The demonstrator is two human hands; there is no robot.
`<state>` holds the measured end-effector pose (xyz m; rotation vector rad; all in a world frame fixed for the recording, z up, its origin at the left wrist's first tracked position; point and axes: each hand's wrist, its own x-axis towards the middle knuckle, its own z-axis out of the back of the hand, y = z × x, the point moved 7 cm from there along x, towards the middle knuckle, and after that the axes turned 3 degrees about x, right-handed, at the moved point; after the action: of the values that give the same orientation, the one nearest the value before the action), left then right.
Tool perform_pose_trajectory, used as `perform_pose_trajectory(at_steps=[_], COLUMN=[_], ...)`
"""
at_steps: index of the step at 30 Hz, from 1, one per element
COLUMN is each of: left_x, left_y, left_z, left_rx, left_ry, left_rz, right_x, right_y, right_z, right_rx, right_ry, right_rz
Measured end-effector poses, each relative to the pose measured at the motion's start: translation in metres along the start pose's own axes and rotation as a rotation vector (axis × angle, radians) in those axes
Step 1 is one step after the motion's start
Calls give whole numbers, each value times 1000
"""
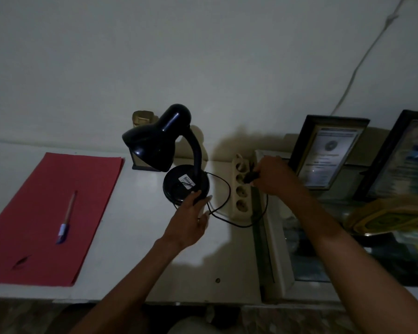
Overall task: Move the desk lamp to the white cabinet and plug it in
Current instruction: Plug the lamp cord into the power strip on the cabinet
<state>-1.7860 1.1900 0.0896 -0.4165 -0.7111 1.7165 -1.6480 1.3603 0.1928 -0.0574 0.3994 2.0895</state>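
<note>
One view only: your head camera, wide-angle, looking forward and steeply down from close above the white cabinet [121,249] top, facing the wall [203,56]; both your forearms enter from below.

A pen [67,218] lies on a red folder [51,213].

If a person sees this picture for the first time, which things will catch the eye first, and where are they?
The black desk lamp stands at the centre of the white cabinet top, with the left hand at its round base. Just right of it, the right hand holds the black plug over the power strip that lies by the wall. On the left lies a red folder with a pen on it.
</note>
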Motion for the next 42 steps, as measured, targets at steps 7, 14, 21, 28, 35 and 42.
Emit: perform_pose_trajectory(at_steps=[7, 14, 21, 28, 35, 42], left_x=[19, 22, 29, 31, 34, 38], left_y=[5, 10, 7, 4, 2, 5], left_z=[-11, -11, -3, 1, 0, -2], left_rx=[233, 284, 279, 237, 225, 315], left_ry=[10, 8, -42, -133, -191, -146], left_rz=[-114, -218, -271, -311, -355, -325], right_x=[29, 46, 49, 50, 41, 42], right_y=[15, 10, 9, 13, 21, 27], right_z=[-13, -24, -30, -36, -30, -28], right_rx=[-109, -179, -299, -504, -667, -682], right_ry=[-2, 63, 10, 45, -4, 58], right_rz=[63, 39, 184, 262, 371, 441])
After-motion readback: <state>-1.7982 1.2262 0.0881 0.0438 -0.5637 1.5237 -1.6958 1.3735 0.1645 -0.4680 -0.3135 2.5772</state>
